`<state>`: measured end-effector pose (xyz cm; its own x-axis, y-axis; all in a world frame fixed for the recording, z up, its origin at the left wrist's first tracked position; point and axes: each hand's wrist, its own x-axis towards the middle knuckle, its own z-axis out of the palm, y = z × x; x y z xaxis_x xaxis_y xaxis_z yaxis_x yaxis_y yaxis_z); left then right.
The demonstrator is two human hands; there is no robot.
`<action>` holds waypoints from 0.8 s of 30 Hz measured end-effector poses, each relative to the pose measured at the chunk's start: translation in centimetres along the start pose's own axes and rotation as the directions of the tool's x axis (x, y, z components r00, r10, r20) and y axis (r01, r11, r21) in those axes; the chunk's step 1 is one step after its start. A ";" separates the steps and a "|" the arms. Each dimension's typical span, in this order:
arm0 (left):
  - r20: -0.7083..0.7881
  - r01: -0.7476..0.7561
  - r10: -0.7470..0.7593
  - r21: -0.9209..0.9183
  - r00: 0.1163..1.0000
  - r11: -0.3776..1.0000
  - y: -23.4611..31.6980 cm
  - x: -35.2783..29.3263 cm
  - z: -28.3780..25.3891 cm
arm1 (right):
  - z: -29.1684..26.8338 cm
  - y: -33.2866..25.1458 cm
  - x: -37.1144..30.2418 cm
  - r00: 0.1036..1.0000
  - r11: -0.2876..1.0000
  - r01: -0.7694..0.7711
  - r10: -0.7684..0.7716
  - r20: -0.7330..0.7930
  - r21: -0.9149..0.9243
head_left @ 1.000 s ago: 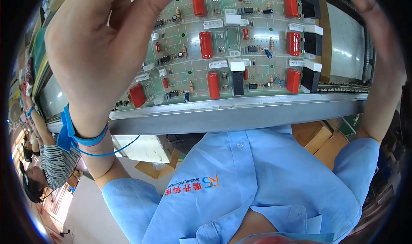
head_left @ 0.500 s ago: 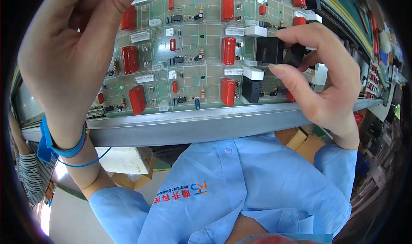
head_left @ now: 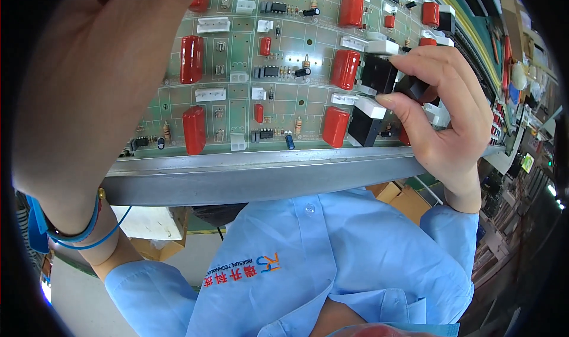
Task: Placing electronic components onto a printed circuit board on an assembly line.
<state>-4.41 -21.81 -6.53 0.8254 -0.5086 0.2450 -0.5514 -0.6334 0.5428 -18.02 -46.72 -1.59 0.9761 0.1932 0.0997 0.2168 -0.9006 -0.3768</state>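
Observation:
Thumb and forefinger of my right hand (head_left: 447, 91) are closed at the right edge of a black rectangular block component (head_left: 378, 74), which stands by a white connector on the middle circuit board. A second dark block (head_left: 413, 87) shows inside the curled fingers. Nearer me, another black block (head_left: 364, 128) with a white piece at its top is seated on the front circuit board (head_left: 195, 138). My left hand (head_left: 101, 47) is raised close over the left side of the boards, its fingers cut off or in shadow at the upper edge.
Rows of green boards carry red capacitors (head_left: 335, 127), white connectors (head_left: 211, 94) and small parts. A metal rail (head_left: 267, 174) runs along the front edge. A blue band (head_left: 74, 236) with a cord circles my left wrist. Cardboard boxes (head_left: 409, 206) stand below.
My left hand has come up closer to the view, and its fingers have left the picture. The boards appear shifted slightly rightward. My right hand stays at the black block.

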 end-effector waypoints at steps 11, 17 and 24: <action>-0.148 -0.010 0.034 0.163 0.988 0.987 1.1 6.7 -5.2 | -3.7 1.3 0.5 0.995 0.982 -0.006 0.025 -0.099 0.189; -0.319 -0.100 0.195 0.289 0.928 0.952 -4.5 13.0 -10.1 | -3.8 1.8 -0.1 0.954 0.744 -0.233 0.300 -0.001 0.626; -0.064 -0.386 0.451 0.421 0.890 0.821 -4.9 19.9 -7.7 | -2.8 3.4 -0.6 0.949 0.621 -0.250 0.308 0.062 0.743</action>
<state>15.67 -24.31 1.87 0.4934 -0.7014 0.5145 -0.8222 -0.5690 0.0129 -17.96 -51.03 -0.35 0.9944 -0.0700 -0.0787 -0.0971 -0.3184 -0.9430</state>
